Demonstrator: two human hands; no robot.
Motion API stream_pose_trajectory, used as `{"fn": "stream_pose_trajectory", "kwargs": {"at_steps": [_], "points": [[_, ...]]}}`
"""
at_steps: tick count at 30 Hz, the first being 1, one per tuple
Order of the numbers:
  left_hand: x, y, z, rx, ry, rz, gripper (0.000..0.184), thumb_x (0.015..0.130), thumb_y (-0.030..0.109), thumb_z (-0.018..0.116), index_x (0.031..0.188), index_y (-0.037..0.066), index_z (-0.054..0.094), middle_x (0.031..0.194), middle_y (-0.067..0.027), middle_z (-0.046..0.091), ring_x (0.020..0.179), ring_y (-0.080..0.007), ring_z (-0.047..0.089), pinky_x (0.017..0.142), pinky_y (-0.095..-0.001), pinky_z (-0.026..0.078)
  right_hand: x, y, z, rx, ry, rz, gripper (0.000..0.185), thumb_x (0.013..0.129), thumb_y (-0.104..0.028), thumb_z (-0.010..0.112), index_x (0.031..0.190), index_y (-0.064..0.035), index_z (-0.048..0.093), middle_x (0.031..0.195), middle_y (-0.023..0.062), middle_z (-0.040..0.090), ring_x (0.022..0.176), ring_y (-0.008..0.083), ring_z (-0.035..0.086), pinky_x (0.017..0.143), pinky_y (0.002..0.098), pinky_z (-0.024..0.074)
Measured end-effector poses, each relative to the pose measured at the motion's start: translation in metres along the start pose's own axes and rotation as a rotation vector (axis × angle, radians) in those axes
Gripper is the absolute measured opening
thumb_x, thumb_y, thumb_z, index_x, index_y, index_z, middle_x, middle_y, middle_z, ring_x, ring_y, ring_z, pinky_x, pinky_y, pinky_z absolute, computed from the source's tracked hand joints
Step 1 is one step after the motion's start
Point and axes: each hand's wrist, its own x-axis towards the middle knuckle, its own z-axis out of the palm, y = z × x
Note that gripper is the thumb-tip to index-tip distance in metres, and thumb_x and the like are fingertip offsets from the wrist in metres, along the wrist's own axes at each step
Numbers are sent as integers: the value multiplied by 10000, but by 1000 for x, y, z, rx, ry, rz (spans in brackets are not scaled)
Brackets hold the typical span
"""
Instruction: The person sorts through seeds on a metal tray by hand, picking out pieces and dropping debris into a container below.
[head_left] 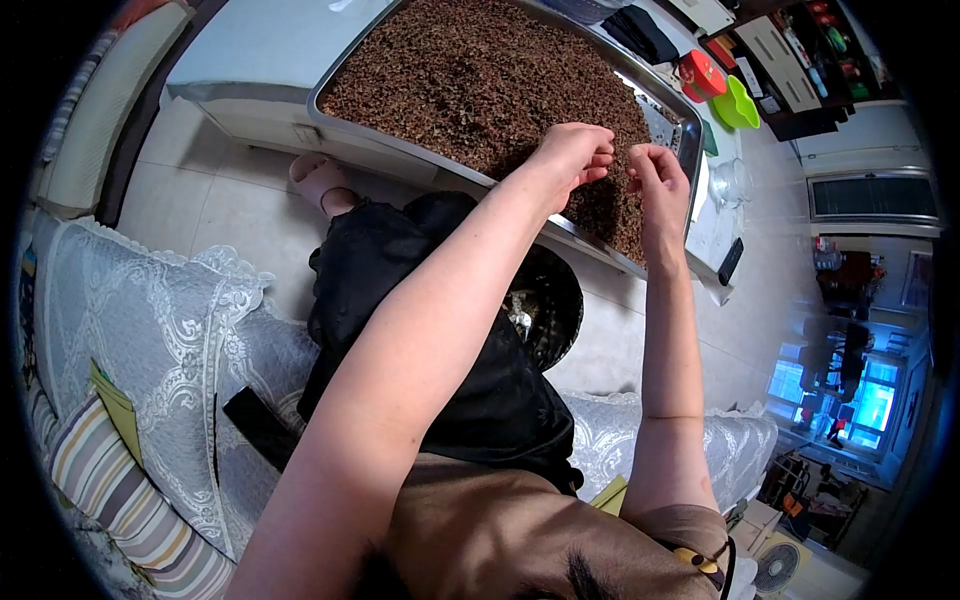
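Note:
A large metal tray (690, 130) holds a heap of small reddish-brown dried pieces (470, 80). Over the heap's right part, my left hand (575, 160) is curled with its fingers bent inward; whatever it may hold is too small to make out. Close beside it on the right, my right hand (660, 180) has thumb and fingertips pinched together above the tray's right end. Nothing identifiable shows between them. A small gap separates the two hands.
Below the tray stands a dark round bin (560, 305). A red container (701, 76), a green bowl (737, 103), a clear glass bowl (730, 183) and a black remote-like object (731, 261) lie beyond the tray. Lace-covered seating (150, 320) surrounds my lap.

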Motion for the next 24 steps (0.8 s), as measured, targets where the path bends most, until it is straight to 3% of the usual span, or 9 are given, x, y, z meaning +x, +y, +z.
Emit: {"fn": "stream_pose_trajectory", "kwargs": {"at_steps": [3, 6, 12, 16, 17, 18, 20, 22, 24], "points": [[1, -7, -1, 116, -93, 105, 178, 923, 133, 647, 1061, 24, 672, 890, -25, 657, 788, -92, 600, 697, -221, 494, 0, 3, 5, -27, -51, -16, 195, 940, -248, 654, 954, -54, 638, 811, -36, 572, 723, 49, 506, 618, 204, 399], [6, -9, -1, 260, -12, 233, 166, 889, 172, 702, 960, 22, 700, 823, -23, 673, 746, -81, 598, 669, -236, 485, 2, 4, 6, -40, -82, 38, 185, 947, -246, 645, 943, -62, 626, 804, -41, 564, 719, 50, 501, 623, 209, 402], [5, -11, 3, 506, 141, 218, 207, 891, 221, 688, 924, 16, 693, 799, -35, 669, 716, -89, 593, 645, -253, 480, 4, 13, 9, -73, -86, -5, 175, 955, -234, 628, 936, -62, 611, 796, -36, 554, 709, 45, 488, 605, 219, 406], [4, -4, 1, 100, 62, -1, 163, 899, 205, 657, 828, 60, 637, 752, 0, 616, 685, -80, 579, 612, -234, 473, -5, -3, 7, -149, -29, -21, 172, 960, -225, 616, 934, -56, 601, 783, -35, 546, 677, 44, 481, 582, 213, 398], [4, -2, 0, -22, 98, 0, 90, 817, 111, 611, 742, 72, 639, 688, -15, 610, 574, -95, 540, 551, -239, 462, -8, -5, 4, -142, -22, -21, 171, 961, -223, 611, 933, -55, 599, 779, -35, 544, 670, 43, 479, 578, 210, 395], [2, 1, -2, -15, 129, 38, 91, 822, 126, 617, 746, 77, 630, 679, -13, 602, 589, -87, 548, 569, -241, 477, -11, -8, 1, -135, -15, -22, 171, 963, -220, 607, 932, -53, 596, 775, -34, 542, 662, 42, 477, 574, 207, 391], [-1, 6, -6, 196, 182, 74, 133, 924, 150, 586, 919, 44, 666, 835, -24, 655, 731, -88, 607, 633, -225, 493, -22, -15, -9, -89, -97, 18, 161, 966, -208, 597, 927, -52, 590, 769, -34, 538, 657, 35, 471, 571, 198, 381], [14, -7, -11, 417, 256, 198, 197, 911, 150, 581, 1031, 36, 689, 938, -63, 696, 826, -132, 649, 717, -262, 522, -38, -21, -23, -133, -232, 54, 157, 969, -207, 594, 926, -56, 589, 773, -35, 538, 660, 29, 468, 572, 192, 374], [20, -14, -12, 592, 277, 285, 279, 893, 149, 581, 1124, 44, 697, 1041, -88, 715, 929, -171, 670, 808, -293, 529, -62, -24, -32, -344, -354, -18, 112, 929, -149, 613, 918, -38, 608, 773, 46, 590, 672, 137, 558, 608, 278, 445]]}}
